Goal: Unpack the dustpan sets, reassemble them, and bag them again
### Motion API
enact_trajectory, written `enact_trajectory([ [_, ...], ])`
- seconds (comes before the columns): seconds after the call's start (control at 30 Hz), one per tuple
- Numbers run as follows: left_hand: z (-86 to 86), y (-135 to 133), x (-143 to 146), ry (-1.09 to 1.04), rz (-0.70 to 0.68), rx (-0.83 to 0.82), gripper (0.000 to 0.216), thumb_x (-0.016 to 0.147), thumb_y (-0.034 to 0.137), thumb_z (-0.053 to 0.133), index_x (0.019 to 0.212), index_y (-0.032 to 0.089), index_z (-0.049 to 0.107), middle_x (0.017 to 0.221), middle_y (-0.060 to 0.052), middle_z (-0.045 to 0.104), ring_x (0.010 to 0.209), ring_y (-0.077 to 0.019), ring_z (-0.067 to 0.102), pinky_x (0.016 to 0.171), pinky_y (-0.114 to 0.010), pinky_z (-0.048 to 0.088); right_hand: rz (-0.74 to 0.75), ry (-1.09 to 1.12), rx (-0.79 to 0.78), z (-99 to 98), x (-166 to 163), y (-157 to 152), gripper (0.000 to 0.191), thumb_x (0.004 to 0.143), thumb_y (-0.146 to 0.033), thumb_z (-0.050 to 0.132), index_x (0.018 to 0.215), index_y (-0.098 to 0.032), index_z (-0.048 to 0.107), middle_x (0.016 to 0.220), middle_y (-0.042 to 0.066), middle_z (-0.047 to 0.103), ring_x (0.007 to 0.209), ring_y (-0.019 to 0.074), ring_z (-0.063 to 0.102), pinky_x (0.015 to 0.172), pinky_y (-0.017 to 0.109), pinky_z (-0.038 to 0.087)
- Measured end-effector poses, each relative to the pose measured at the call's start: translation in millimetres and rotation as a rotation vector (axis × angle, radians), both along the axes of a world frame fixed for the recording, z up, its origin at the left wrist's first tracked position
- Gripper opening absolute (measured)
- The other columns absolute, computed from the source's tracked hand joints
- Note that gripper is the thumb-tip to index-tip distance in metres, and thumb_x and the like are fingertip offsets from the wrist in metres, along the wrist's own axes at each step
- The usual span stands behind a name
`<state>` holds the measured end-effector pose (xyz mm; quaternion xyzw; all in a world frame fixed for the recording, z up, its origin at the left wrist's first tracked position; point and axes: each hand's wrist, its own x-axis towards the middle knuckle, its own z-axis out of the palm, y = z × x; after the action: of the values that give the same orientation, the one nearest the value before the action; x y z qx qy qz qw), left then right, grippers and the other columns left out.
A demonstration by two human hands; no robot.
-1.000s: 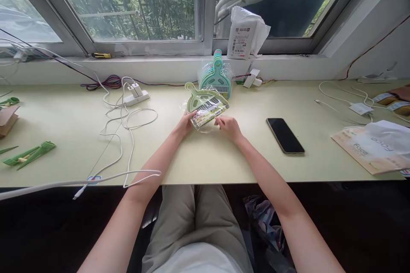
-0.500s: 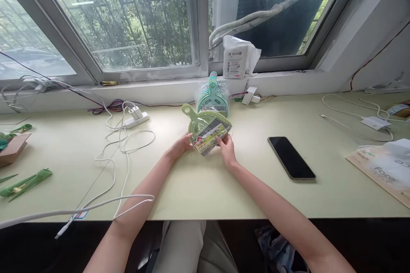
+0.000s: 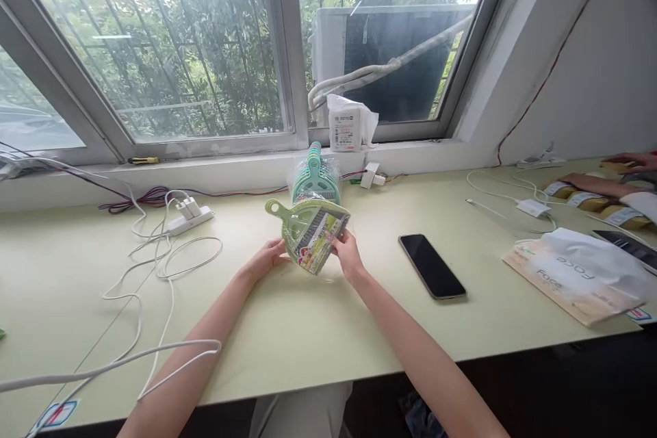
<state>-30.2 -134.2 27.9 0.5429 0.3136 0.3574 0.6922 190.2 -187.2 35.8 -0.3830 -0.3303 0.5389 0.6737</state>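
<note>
Pale green tabletop (image 3: 318,328) fills the lower frame beneath wide windows. At centre, the left hand (image 3: 267,259) and right hand (image 3: 348,254) both grip a packaged green dustpan set (image 3: 311,233), tilted up. Right of it lies a black phone (image 3: 432,265).

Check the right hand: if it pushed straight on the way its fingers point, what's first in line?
The right hand already grips the green packaged dustpan. Pointing up-left toward the window, it would likely next meet the stack of teal dustpans behind; depth is unclear.
</note>
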Motion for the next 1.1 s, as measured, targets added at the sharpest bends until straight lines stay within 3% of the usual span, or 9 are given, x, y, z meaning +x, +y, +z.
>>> enact_trajectory([
  [0.23,1.2,0,-1,-0.048,0.017,-0.022,0.049,0.076,0.049,0.069,0.113,0.017,0.066,0.107,-0.011,0.070,0.097,-0.0236,0.067,0.076,-0.032,0.055,0.064,0.004,-0.106,3.4,1,1,0.031,0.072,-0.030,0.076,0.097,-0.018,0.063,0.100,0.005,0.072,0.083,0.0184,0.069,0.076,0.035,0.059],
  [0.43,-3.1,5,1,-0.104,0.216,-0.077,0.041,0.076,0.040,0.073,0.107,0.014,0.067,0.091,-0.009,0.073,0.075,-0.0179,0.069,0.063,-0.026,0.053,0.071,-0.041,-0.123,-5.8,-1,9,0.027,0.072,-0.028,0.076,0.093,-0.017,0.063,0.097,0.006,0.072,0.080,0.0185,0.069,0.075,0.035,0.059],
  [0.57,-4.9,11,1,-0.130,0.361,-0.133,0.034,0.080,0.032,0.067,0.107,0.011,0.067,0.091,-0.010,0.074,0.073,-0.0177,0.069,0.062,-0.026,0.054,0.068,-0.073,-0.139,-8.1,1,10,0.026,0.071,-0.027,0.075,0.090,-0.017,0.061,0.098,0.007,0.072,0.079,0.0184,0.069,0.071,0.034,0.059],
  [0.7,-6.8,16,-3,-0.126,0.496,-0.135,0.023,0.082,0.028,0.064,0.095,0.009,0.067,0.087,-0.011,0.073,0.071,-0.0170,0.069,0.062,-0.026,0.055,0.101,-0.135,-0.122,-8.6,1,7,0.026,0.071,-0.027,0.075,0.091,-0.018,0.060,0.100,0.007,0.071,0.082,0.0189,0.068,0.068,0.032,0.059],
  [0.83,-5.5,18,-12,-0.032,0.615,-0.059,0.036,0.083,0.033,0.061,0.111,0.011,0.064,0.109,-0.015,0.070,0.092,-0.0222,0.069,0.070,-0.030,0.056,0.089,-0.181,-0.118,-10.3,4,6,0.029,0.070,-0.028,0.075,0.093,-0.019,0.059,0.099,0.006,0.071,0.084,0.0192,0.068,0.070,0.033,0.058],
  [0.93,6.0,19,-19,0.143,0.781,0.207,0.051,0.083,0.044,0.059,0.127,0.019,0.057,0.126,-0.012,0.063,0.116,-0.0242,0.059,0.087,-0.034,0.052,0.093,-0.230,-0.114,-9.1,10,6,0.031,0.070,-0.030,0.075,0.094,-0.020,0.058,0.100,0.006,0.070,0.086,0.0199,0.068,0.070,0.034,0.057],
  [1.0,18.6,19,-17,0.324,0.738,0.424,0.052,0.080,0.052,0.060,0.121,0.022,0.063,0.126,-0.009,0.063,0.120,-0.0254,0.056,0.094,-0.035,0.047,0.132,-0.274,-0.111,-7.3,13,4,0.034,0.069,-0.032,0.075,0.096,-0.020,0.058,0.102,0.007,0.070,0.088,0.0208,0.067,0.071,0.035,0.057],
  [1.1,36.6,23,-8,0.542,0.431,0.507,0.051,0.070,0.059,0.066,0.105,0.022,0.072,0.111,-0.008,0.071,0.103,-0.0280,0.064,0.084,-0.034,0.050,0.200,-0.335,-0.112,-5.4,13,2,0.036,0.068,-0.033,0.076,0.098,-0.020,0.060,0.103,0.007,0.070,0.091,0.0215,0.066,0.074,0.036,0.056],
])
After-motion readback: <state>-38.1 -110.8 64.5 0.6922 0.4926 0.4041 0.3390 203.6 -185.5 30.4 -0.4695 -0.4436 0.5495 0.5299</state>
